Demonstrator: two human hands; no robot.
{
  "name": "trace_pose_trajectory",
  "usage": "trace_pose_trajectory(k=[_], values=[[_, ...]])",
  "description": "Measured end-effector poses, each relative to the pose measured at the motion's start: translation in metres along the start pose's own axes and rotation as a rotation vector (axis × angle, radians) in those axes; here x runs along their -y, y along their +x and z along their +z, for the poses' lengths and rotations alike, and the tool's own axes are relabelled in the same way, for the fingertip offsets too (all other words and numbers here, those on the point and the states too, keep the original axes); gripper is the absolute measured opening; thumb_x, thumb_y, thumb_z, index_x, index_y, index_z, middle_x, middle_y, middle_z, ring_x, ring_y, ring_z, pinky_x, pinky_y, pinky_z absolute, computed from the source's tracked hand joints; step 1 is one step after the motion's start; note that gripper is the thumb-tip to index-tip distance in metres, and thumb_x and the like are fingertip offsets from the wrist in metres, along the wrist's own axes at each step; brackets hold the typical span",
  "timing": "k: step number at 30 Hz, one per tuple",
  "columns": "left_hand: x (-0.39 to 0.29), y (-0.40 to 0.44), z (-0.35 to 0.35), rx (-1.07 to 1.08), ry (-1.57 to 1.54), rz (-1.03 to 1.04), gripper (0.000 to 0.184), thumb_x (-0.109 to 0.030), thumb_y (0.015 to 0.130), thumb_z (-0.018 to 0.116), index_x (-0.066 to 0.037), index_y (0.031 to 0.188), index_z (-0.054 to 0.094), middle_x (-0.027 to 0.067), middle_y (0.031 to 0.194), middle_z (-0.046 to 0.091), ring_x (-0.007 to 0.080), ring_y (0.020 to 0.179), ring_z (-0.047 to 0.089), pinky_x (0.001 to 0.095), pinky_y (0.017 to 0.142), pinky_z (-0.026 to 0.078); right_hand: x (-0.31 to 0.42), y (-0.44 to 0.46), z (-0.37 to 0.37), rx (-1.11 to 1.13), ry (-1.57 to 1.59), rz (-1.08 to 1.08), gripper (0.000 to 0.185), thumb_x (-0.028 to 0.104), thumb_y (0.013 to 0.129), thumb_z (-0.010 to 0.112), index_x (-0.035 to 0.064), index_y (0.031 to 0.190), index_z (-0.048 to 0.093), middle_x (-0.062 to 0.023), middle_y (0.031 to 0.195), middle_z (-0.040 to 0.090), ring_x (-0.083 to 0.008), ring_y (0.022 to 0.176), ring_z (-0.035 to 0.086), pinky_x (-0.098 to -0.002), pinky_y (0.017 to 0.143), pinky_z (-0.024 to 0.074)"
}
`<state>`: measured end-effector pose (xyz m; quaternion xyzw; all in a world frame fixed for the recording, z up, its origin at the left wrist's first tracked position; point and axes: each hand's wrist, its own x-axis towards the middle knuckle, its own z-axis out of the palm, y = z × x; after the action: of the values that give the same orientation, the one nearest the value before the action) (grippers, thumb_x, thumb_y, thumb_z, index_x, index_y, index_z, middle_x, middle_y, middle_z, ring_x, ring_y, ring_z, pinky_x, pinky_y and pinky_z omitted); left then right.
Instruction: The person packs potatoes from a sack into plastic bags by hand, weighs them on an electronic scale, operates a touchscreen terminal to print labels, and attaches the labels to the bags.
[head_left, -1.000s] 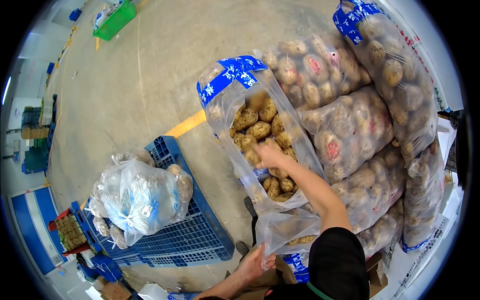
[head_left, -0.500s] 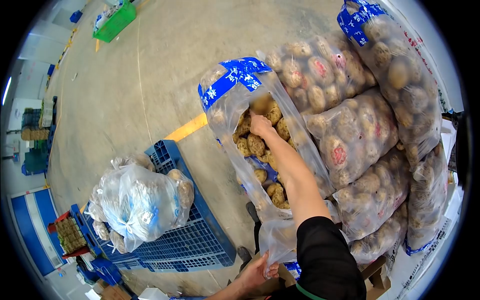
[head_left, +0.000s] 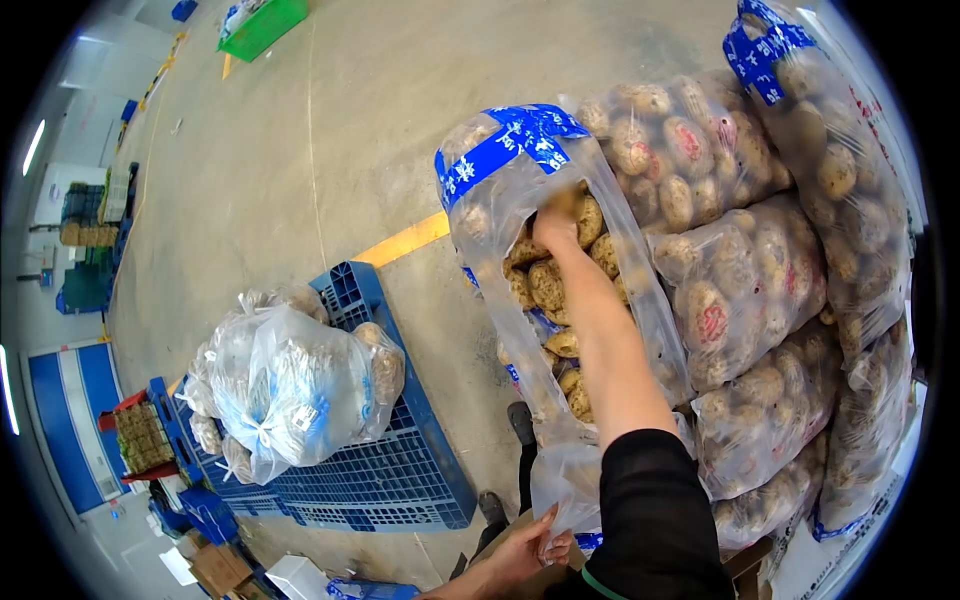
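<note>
Reaching among potatoes [head_left: 547, 285], the right hand [head_left: 555, 231] is gripping or loose, I cannot tell.

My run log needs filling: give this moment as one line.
right hand: in opened sack, among potatoes | left hand: holding clear plastic | filled sacks: beside opened sack

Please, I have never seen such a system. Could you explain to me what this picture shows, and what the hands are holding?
There is no robot here: a person works bare-handed, seen from one camera worn on the head. The right hand reaches into an opened bag of potatoes; whether it grips one is hard to tell. The left hand holds a thin clear plastic bag. Beside the opened bag lie more filled bags. Across the floor, a blue pallet carries knotted bags.
</note>
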<state>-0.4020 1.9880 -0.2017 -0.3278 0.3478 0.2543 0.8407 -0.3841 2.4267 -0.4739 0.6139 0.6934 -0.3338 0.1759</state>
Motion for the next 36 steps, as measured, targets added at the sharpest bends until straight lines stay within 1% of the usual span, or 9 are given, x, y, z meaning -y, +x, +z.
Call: trace_pose_trajectory(k=[2, 10, 14, 17, 21, 24, 26, 32, 36], values=[[0.003, 0.005, -0.014, 0.090, -0.031, 0.005, 0.034, -0.039, 0.096, 0.040, -0.026, 0.127, 0.037, -0.0009, 0.080, 0.040, 0.0115, 0.072, 0.041, 0.0288, 0.070, 0.037, -0.005, -0.017, -0.012, -0.013, 0.001, -0.020, 0.054, 0.014, 0.079, 0.058, 0.0083, 0.131, 0.045, -0.0163, 0.122, 0.055, -0.0313, 0.113, 0.054, -0.0406, 0.092, 0.0451], [0.004, 0.006, -0.013, 0.145, -0.077, -0.024, 0.033, -0.042, 0.094, 0.045, -0.024, 0.121, 0.039, -0.0011, 0.083, 0.042, 0.0099, 0.069, 0.038, 0.0261, 0.069, 0.034, -0.007, -0.026, -0.016, 0.036, 0.152, 0.009, 0.070, 0.027, 0.067, 0.065, 0.0001, 0.128, 0.044, -0.0246, 0.122, 0.053, -0.0321, 0.115, 0.051, -0.0411, 0.093, 0.0446], [0.009, 0.009, -0.024, 0.183, -0.050, -0.035, 0.037, -0.043, 0.093, 0.046, -0.025, 0.124, 0.038, -0.0013, 0.084, 0.042, 0.0098, 0.070, 0.039, 0.0271, 0.070, 0.034, 0.012, -0.066, -0.025, -0.082, 0.113, 0.079, 0.058, 0.028, 0.072, 0.065, 0.0049, 0.121, 0.046, -0.0169, 0.115, 0.058, -0.0308, 0.110, 0.055, -0.0426, 0.086, 0.0477], [0.004, 0.010, -0.018, 0.105, -0.023, -0.039, 0.047, -0.043, 0.090, 0.050, -0.025, 0.131, 0.033, -0.0014, 0.084, 0.041, 0.0095, 0.069, 0.038, 0.0276, 0.071, 0.034, 0.009, -0.099, -0.009, -0.076, 0.164, 0.113, 0.078, 0.055, 0.066, 0.072, 0.0069, 0.123, 0.047, -0.0179, 0.109, 0.061, -0.0306, 0.100, 0.061, -0.0429, 0.081, 0.0470], [0.002, 0.006, -0.004, 0.077, 0.047, -0.062, 0.061, -0.041, 0.087, 0.057, -0.026, 0.138, 0.027, -0.0005, 0.084, 0.040, 0.0092, 0.067, 0.038, 0.0286, 0.071, 0.034, -0.006, -0.079, 0.012, 0.004, 0.137, 0.084, 0.092, 0.069, 0.060, 0.069, 0.0062, 0.125, 0.049, -0.0148, 0.111, 0.062, -0.0288, 0.104, 0.059, -0.0428, 0.084, 0.0450], [0.007, 0.009, -0.006, 0.045, 0.074, -0.050, 0.042, -0.037, 0.090, 0.053, -0.021, 0.126, 0.039, -0.0027, 0.081, 0.042, 0.0079, 0.064, 0.039, 0.0276, 0.071, 0.037, 0.003, -0.089, -0.017, 0.221, 0.147, 0.093, 0.077, 0.061, 0.067, 0.069, 0.0046, 0.117, 0.057, -0.0118, 0.115, 0.059, -0.0298, 0.108, 0.055, -0.0481, 0.091, 0.0384], [0.006, 0.004, 0.009, 0.020, 0.106, -0.041, 0.025, -0.035, 0.092, 0.050, -0.017, 0.110, 0.047, -0.0045, 0.075, 0.043, 0.0069, 0.062, 0.039, 0.0268, 0.069, 0.038, -0.003, -0.088, 0.006, 0.013, 0.121, 0.063, 0.072, 0.058, 0.066, 0.071, 0.0042, 0.112, 0.061, -0.0116, 0.118, 0.056, -0.0296, 0.111, 0.052, -0.0482, 0.092, 0.0366], [0.020, 0.009, -0.019, 0.011, 0.152, -0.059, 0.040, -0.026, 0.091, 0.054, 0.000, 0.121, 0.048, -0.0007, 0.072, 0.044, 0.0118, 0.065, 0.045, 0.0295, 0.068, 0.042, 0.005, -0.102, 0.039, -0.253, 0.366, 0.117, 0.084, 0.041, 0.059, 0.079, -0.0054, 0.119, 0.045, -0.0246, 0.121, 0.046, -0.0330, 0.118, 0.038, -0.0488, 0.098, 0.0293], [0.026, 0.003, -0.029, 0.043, 0.164, -0.006, 0.044, -0.024, 0.092, 0.053, 0.002, 0.126, 0.044, -0.0016, 0.068, 0.044, 0.0139, 0.065, 0.046, 0.0316, 0.075, 0.042, 0.005, -0.140, 0.027, -0.474, 0.254, 0.066, 0.077, 0.034, 0.057, 0.079, -0.0053, 0.115, 0.048, -0.0204, 0.113, 0.047, -0.0349, 0.106, 0.043, -0.0431, 0.096, 0.0330]])
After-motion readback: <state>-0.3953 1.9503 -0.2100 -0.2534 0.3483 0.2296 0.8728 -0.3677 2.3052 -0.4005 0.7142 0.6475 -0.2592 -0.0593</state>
